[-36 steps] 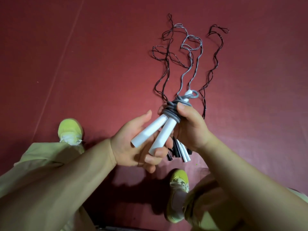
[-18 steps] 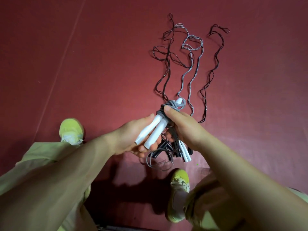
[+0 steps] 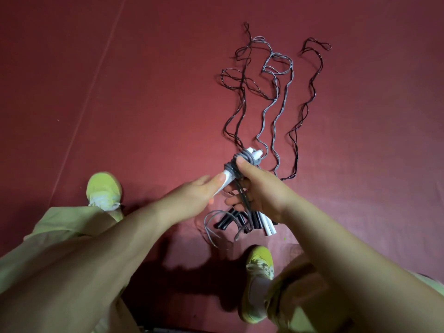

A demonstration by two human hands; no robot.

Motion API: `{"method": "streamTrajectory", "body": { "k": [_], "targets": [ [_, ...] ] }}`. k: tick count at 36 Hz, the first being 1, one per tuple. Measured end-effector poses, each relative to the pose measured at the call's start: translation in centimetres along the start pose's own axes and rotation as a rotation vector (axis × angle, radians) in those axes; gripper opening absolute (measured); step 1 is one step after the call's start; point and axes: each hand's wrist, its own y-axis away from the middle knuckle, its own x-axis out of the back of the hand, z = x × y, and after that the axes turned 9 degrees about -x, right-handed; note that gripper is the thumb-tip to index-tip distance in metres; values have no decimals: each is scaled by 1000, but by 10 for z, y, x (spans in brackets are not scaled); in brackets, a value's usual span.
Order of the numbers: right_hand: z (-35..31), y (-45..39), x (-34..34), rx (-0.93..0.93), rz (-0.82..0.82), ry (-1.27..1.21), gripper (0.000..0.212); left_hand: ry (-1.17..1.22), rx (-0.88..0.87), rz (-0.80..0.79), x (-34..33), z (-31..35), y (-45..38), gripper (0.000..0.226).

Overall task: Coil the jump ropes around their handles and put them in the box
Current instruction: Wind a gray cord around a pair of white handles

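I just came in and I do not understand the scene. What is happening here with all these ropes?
A person is bundling jump ropes over a red floor. The left hand holds the white handles, and the right hand presses the grey rope coiled around them. More handles, black and white, lie below the hands, and their long ropes lie loose on the floor. No box is in view.

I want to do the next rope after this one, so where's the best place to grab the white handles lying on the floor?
Take the white handles at their free lower ends, coming from the near side. Those ends stick out past the black handles, while the upper part sits under the right hand and tangled cord.
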Motion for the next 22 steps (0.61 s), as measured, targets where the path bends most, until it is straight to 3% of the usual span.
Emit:
{"method": "streamTrajectory", "body": {
  "k": [6, 11, 14, 19, 22],
  "targets": [
    [0, 0, 1, -41, -20, -18, 48, -153, 3, 112, 2, -5, -7, 55],
    [0, 0, 0, -29, -11, -11, 39, -200, -6, 115, 4, 0, -6, 36],
    [0, 2, -2, 4, 0, -9, 31, -175, -14, 138, 5, 2, -4, 40],
    [1, 2, -2, 90, -6, 9, 33, -224, -3, 122, 4, 3, -4, 52],
    [1, 2, 0, 128, -2, 27, 34, -113, -4, 47, 6, 8, -2, 58]
  ]
}}
